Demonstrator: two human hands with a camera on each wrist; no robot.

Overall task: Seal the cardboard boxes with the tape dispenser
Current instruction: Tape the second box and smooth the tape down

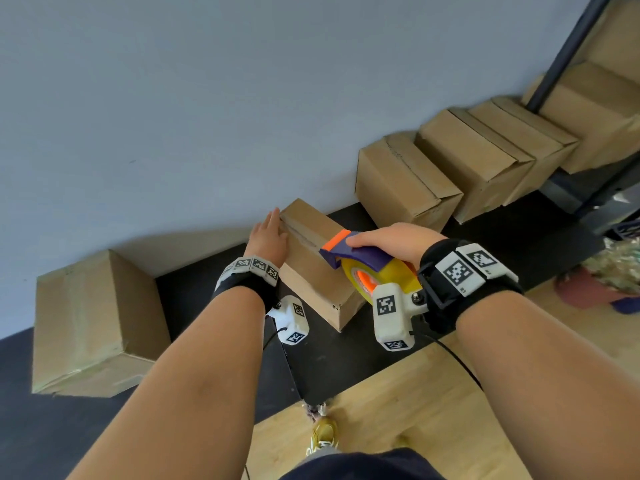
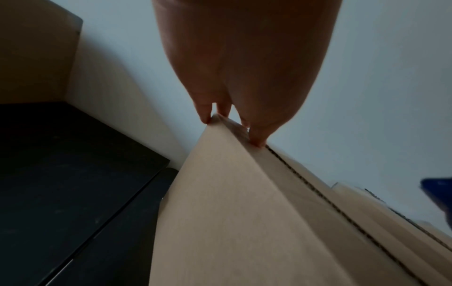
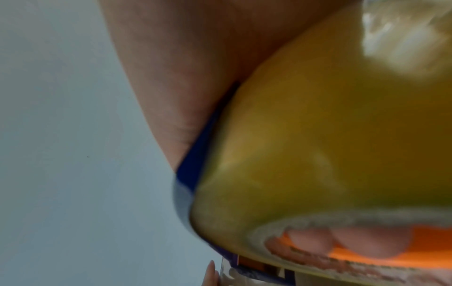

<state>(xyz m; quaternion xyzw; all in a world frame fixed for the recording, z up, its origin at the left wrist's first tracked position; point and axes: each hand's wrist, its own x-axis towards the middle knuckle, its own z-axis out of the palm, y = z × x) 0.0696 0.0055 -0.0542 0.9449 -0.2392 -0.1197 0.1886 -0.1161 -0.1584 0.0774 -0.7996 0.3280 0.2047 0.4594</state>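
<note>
Head view: right hand (image 1: pixel 394 242) grips tape dispenser (image 1: pixel 360 261) over box (image 1: pixel 311 261).

The box (image 1: pixel 311 258) under my left hand (image 1: pixel 268 237) is plain brown cardboard, like the other boxes (image 1: pixel 408 181) along the pale grey-blue wall (image 1: pixel 207 98). The tape dispenser (image 1: pixel 360 254) in my right hand (image 1: pixel 394 240) is dark blue with an orange tip, its tape roll (image 1: pixel 388 275) yellow round an orange core. My wristbands (image 1: pixel 464 271) are black, carrying white blocks with black-and-white square codes. The mat (image 1: pixel 329 358) is black, the floor (image 1: pixel 415 410) light wood.
</note>
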